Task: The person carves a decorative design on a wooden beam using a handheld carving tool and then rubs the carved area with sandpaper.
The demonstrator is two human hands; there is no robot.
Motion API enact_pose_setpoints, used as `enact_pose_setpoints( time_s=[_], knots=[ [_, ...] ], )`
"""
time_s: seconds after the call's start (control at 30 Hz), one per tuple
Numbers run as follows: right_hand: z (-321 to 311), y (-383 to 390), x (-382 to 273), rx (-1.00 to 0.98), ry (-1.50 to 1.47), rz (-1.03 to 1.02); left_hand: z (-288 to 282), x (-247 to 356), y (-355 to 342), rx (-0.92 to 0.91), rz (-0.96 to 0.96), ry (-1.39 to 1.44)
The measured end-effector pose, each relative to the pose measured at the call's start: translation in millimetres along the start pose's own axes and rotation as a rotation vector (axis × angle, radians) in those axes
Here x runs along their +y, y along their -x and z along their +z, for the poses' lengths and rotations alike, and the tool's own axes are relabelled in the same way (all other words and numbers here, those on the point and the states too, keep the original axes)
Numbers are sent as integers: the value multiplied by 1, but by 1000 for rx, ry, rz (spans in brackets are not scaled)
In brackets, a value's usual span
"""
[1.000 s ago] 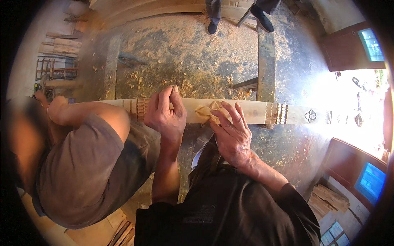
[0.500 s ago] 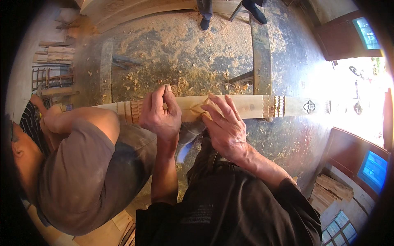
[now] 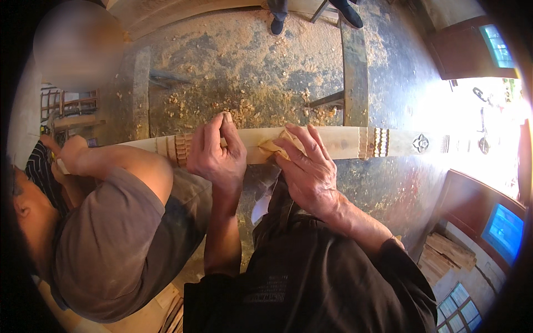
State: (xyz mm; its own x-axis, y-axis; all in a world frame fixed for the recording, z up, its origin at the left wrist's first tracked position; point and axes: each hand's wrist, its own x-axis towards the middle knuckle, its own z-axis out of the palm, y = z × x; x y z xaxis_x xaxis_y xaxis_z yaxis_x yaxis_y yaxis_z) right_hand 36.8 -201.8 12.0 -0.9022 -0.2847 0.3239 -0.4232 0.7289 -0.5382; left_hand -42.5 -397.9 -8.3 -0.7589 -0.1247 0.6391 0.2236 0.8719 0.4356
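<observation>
A long pale wooden beam (image 3: 347, 143) with carved bands of notches and a dark flower motif runs across in front of me. My right hand (image 3: 311, 172) rests on its middle, its fingers bent over a folded yellow-brown piece of sandpaper (image 3: 271, 146) against the wood. Just left of it, my left hand (image 3: 217, 152) is closed in a pinch over the beam, thumb and fingertips together. Whatever it may hold is hidden or too small to name.
Close on my left, a co-worker in a brown shirt (image 3: 111, 227) leans over the beam's left part. Trestle timbers (image 3: 355, 77) stand beyond it on a floor strewn with shavings (image 3: 244, 61). Another person's shoes (image 3: 347, 14) show at the far side. Planks (image 3: 447, 258) lie at lower right.
My right hand has shifted very slightly right, with the sandpaper still under its fingers. My left hand stays nearly in place. The co-worker's arm has moved slightly right, and a blurred shape has appeared at upper left.
</observation>
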Motion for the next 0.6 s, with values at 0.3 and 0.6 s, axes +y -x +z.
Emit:
enact_pose_setpoints(
  time_s=[0.3, 0.6],
  knots=[
    [4, -3, 3, 7, -24, -23, 0, 1, 0, -7, -29, -24],
    [-2, 0, 7, -12, -2, -23, -2, -1, -1, -19, -2, -21]
  ],
)
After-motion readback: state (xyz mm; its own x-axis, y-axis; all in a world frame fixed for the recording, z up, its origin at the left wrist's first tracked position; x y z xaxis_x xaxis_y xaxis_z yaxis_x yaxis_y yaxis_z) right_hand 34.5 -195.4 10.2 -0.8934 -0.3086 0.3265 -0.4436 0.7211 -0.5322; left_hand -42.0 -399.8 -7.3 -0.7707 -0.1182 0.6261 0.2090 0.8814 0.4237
